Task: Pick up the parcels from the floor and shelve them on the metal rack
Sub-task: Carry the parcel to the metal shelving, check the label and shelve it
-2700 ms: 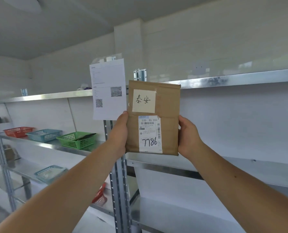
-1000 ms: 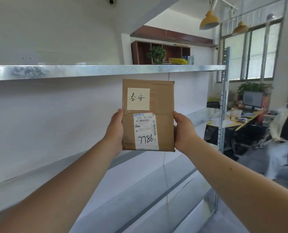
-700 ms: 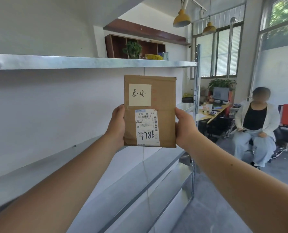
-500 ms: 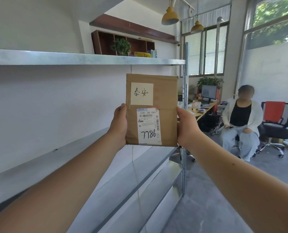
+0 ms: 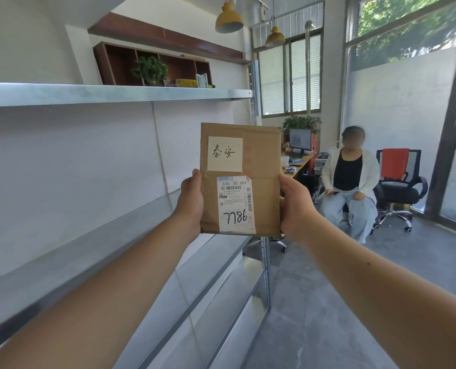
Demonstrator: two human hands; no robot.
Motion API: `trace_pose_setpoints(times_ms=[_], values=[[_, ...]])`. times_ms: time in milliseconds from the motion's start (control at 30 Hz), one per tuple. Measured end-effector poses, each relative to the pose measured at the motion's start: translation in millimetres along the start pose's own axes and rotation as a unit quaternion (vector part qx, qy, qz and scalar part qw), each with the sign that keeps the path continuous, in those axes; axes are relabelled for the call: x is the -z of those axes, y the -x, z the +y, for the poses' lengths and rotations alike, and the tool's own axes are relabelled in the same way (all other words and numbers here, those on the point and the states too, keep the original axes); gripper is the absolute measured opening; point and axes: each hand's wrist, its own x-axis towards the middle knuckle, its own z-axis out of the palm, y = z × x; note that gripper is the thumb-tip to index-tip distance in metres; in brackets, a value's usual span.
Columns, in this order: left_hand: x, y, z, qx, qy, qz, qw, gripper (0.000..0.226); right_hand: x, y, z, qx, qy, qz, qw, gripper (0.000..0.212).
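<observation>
A flat brown cardboard parcel (image 5: 264,166) is held upright at arm's length in front of me. It carries a pale note with handwritten characters and a white shipping label marked 7786. My left hand (image 5: 191,201) grips its left edge and my right hand (image 5: 294,206) grips its right edge. The metal rack (image 5: 109,94) runs along my left, its bare grey shelves stacked one below another, ending at an upright post (image 5: 266,262) just behind the parcel.
A person (image 5: 349,182) sits on a chair beyond the rack's end, beside a black office chair (image 5: 400,187) with a red cloth. A desk with a monitor (image 5: 300,141) stands behind. Grey floor (image 5: 381,275) spreads out to the right.
My view has swung right along the rack, from the baskets and posted sheet to its far end and the office. The parcel stays gripped in both hands, now a little lower in view.
</observation>
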Motion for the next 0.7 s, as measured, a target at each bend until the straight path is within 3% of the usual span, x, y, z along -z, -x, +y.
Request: trace_pose_setpoints(times_ms=[367,700], values=[[-73,-37,-40,0.048,0.026,-0.032,0.998,0.054,65,-42,-29,-0.005,0.008,0.038,0.999,0.049],[-111,-98,-59,0.067,0.018,-0.078,0.995,0.058,99,-96,-30,-0.007,0.007,0.099,0.995,0.041]])
